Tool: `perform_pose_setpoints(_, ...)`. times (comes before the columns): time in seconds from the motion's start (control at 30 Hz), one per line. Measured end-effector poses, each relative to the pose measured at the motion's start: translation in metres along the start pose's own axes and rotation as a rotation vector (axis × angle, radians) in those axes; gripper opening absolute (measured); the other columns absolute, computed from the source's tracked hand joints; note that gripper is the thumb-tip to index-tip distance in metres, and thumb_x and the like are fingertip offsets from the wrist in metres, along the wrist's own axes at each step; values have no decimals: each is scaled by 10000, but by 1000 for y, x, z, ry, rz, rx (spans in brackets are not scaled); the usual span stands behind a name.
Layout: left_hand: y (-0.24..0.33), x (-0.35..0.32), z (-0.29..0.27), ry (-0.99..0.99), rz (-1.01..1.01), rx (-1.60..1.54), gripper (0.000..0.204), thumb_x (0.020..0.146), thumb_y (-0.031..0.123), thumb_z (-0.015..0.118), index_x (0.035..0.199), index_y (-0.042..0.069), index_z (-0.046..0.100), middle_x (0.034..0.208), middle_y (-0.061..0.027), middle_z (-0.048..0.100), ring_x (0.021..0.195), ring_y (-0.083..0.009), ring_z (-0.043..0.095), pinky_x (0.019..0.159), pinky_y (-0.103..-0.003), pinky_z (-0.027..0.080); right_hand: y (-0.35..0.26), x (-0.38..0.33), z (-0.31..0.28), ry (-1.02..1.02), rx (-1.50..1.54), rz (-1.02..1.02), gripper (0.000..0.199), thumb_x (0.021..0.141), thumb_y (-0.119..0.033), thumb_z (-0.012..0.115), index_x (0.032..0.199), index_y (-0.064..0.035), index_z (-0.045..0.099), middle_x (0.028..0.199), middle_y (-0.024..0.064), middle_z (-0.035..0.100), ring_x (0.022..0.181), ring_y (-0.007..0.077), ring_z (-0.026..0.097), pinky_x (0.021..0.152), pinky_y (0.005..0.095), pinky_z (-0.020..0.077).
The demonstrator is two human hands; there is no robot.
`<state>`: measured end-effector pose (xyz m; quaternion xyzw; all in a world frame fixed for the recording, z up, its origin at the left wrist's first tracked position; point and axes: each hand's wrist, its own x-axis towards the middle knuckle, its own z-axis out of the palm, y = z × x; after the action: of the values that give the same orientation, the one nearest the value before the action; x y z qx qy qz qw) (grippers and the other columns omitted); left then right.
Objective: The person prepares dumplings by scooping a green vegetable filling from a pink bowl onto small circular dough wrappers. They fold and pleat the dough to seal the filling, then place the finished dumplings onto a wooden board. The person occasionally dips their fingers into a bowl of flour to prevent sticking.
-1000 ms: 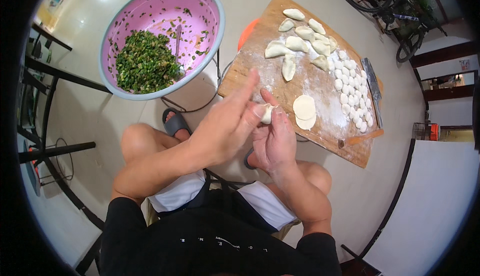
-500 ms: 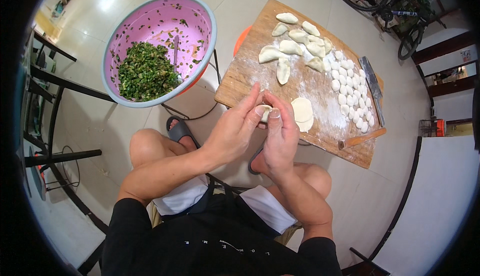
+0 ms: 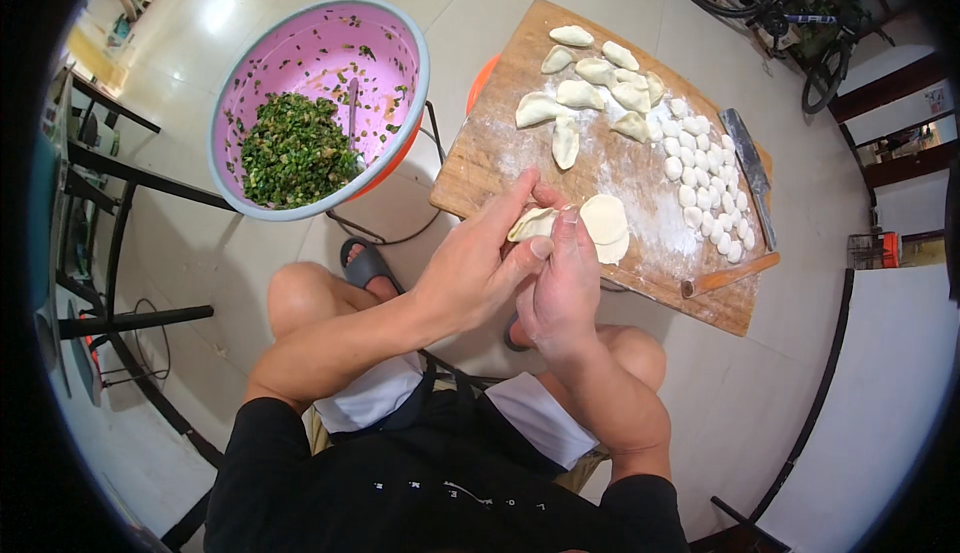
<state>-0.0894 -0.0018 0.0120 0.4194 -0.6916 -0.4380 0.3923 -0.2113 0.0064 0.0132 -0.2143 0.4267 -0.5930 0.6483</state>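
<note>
A pale folded dumpling sits between my two hands, just off the near edge of the wooden board. My left hand cradles it from the left, with the thumb below it. On its right end, my right hand pinches the dough edge between thumb and fingers. Right beside my right hand lie flat round dough wrappers, overlapping on the board. Several finished dumplings rest farther back on the floured wood. The undersides of my fingers are partly hidden.
Many small dough pieces cover the board's right side, next to a cleaver and a rolling pin. At left, a pink basin holds chopped green filling and a spoon. A bicycle stands far right.
My hands have turned around the dumpling, so more of its folded side shows. The right hand's pinch has shifted to the dumpling's right end.
</note>
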Motion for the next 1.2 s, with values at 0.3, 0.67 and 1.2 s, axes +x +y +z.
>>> perform_pose_setpoints(0.3,2,3,15,136,-134,-103,458,1065,209,461,1471,-2,438,1198,-245,652,1066,-405,653,908,-390,510,13,-5,-17,44,-472,-250,345,1076,-261,482,1186,17,654,991,67,677,795,130,603,696,275,485)
perform_pose_setpoints(0.67,-20,3,26,49,-243,-461,575,1102,310,375,1578,26,222,1553,-158,414,1346,-248,498,1067,-356,441,4,5,-25,0,-604,-170,338,1068,-242,501,1130,43,672,1006,103,671,875,169,639,761,323,558)
perform_pose_setpoints(1.2,-10,10,8,-129,-428,-1127,563,1090,200,407,1596,68,200,1483,-109,422,1233,-171,543,1052,-343,489,-21,5,-29,-38,-649,-318,229,984,-122,641,1145,18,725,1107,92,601,968,159,614,836,272,527)
